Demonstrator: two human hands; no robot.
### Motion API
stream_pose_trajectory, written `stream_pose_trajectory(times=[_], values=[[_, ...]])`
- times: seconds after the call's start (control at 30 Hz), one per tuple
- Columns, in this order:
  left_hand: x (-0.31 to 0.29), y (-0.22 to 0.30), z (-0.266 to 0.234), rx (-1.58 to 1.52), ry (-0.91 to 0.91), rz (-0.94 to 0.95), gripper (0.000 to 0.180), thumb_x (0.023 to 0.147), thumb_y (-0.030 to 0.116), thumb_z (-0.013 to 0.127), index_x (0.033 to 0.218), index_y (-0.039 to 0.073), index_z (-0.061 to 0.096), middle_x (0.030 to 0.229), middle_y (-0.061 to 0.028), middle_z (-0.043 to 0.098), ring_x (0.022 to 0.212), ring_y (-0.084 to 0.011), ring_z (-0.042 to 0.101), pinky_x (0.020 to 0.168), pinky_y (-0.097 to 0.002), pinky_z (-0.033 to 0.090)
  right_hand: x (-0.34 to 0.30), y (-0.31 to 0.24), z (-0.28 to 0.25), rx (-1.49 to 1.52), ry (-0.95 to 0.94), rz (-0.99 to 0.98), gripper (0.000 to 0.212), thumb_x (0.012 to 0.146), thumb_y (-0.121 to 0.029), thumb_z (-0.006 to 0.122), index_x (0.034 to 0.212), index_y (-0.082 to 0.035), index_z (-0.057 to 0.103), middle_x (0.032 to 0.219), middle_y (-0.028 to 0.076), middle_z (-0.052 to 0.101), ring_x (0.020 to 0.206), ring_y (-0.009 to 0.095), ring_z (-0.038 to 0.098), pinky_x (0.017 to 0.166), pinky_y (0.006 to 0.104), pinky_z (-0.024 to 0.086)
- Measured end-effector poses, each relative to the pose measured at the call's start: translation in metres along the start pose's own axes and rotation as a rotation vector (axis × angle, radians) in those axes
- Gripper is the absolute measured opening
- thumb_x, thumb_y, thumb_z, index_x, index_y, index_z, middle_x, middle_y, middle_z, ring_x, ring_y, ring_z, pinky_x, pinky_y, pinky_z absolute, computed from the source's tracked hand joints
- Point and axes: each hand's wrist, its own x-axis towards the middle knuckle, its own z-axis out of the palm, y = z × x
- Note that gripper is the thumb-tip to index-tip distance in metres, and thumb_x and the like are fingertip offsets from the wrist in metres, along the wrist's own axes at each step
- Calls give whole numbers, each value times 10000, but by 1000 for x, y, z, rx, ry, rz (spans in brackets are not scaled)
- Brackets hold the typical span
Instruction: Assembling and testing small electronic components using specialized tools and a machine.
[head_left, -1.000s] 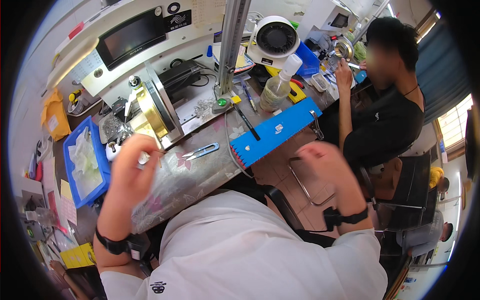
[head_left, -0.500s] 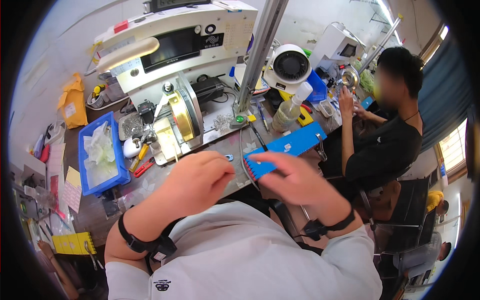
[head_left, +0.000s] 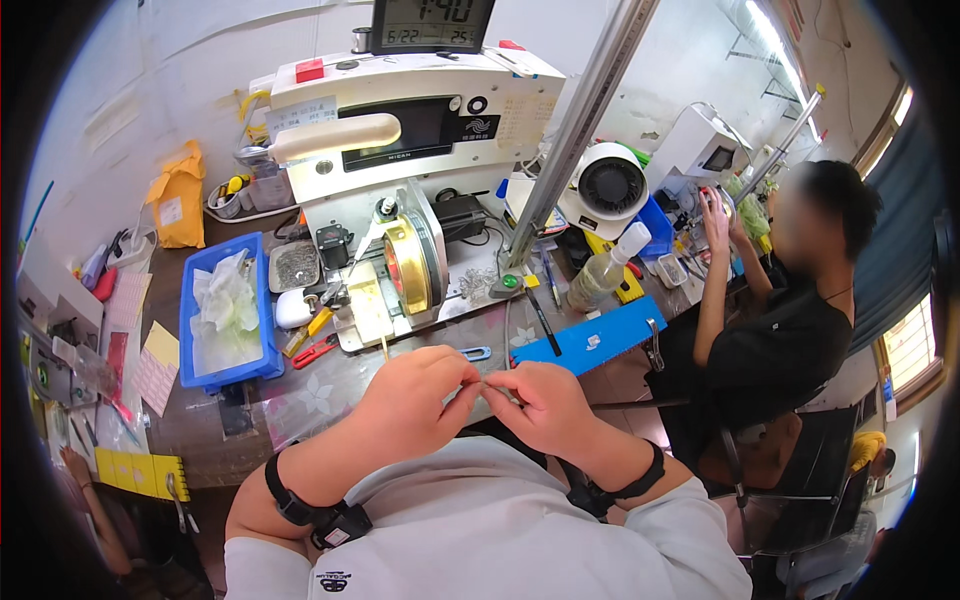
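My left hand (head_left: 418,396) and my right hand (head_left: 545,402) meet in front of my chest, at the near edge of the bench. Thumb and fingers of each are pinched, with the tips almost touching. Between them is something tiny that I cannot make out. Just beyond the fingers a small blue-handled tool (head_left: 476,353) lies on the bench. Past my left hand stands a white bench machine (head_left: 455,225) with a gold wheel (head_left: 405,268) and a pale block (head_left: 368,308) in front of it.
Left of the machine sits a blue tray (head_left: 274,330) holding crumpled translucent sheets, with a red cutter (head_left: 315,351) beside it. To the right are a blue board (head_left: 610,335), a spray bottle (head_left: 597,275) and an upright metal post (head_left: 575,140). A co-worker (head_left: 790,310) sits at the right.
My right hand has come left and down to meet my left hand, and both now pinch fingertip to fingertip. The view has shifted, so the bench appears lower and further right.
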Motion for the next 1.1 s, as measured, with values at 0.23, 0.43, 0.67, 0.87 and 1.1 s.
stream_pose_trajectory(times=[0.23, 0.43, 0.67, 0.87, 1.1], values=[[0, -1, 2, -35, 57, 32, 118, 770, 25, 666, 876, 22, 614, 866, -123, 630, 737, -277, 616, 636, -354, 496, -4, 10, 2, -106, 90, -101, 104, 771, -89, 703, 868, -92, 665, 660, 60, 596, 567, 244, 566, 504, 343, 418], [10, 64, -69, -669, -254, 505, 106, 811, 113, 624, 900, 54, 619, 963, -121, 641, 807, -295, 621, 654, -403, 508, -8, 16, -15, -68, 124, 3, 82, 773, -89, 710, 847, -72, 679, 594, 59, 528, 510, 208, 522, 463, 320, 382], [-14, 114, -97, -1339, -64, 564, 149, 870, -3, 589, 857, 94, 476, 933, -82, 588, 828, -254, 685, 686, -319, 495, -11, 17, -20, -57, 162, 70, 77, 770, -91, 719, 833, -62, 686, 577, 55, 507, 486, 180, 486, 444, 302, 362], [-16, 123, -106, -1439, -106, 385, 158, 884, -3, 570, 908, 100, 451, 939, -78, 567, 829, -265, 681, 677, -332, 501, -9, 14, -38, -116, 169, 65, 95, 763, -88, 724, 847, -62, 690, 569, 45, 490, 476, 168, 466, 447, 293, 347], [-18, 125, -77, -1495, 121, 737, 156, 893, 23, 567, 927, 109, 441, 936, -68, 537, 826, -298, 667, 662, -366, 504, -15, 7, -65, -122, 211, 88, 80, 781, 0, 686, 857, -18, 670, 659, -4, 524, 532, 45, 423, 485, 205, 320]])
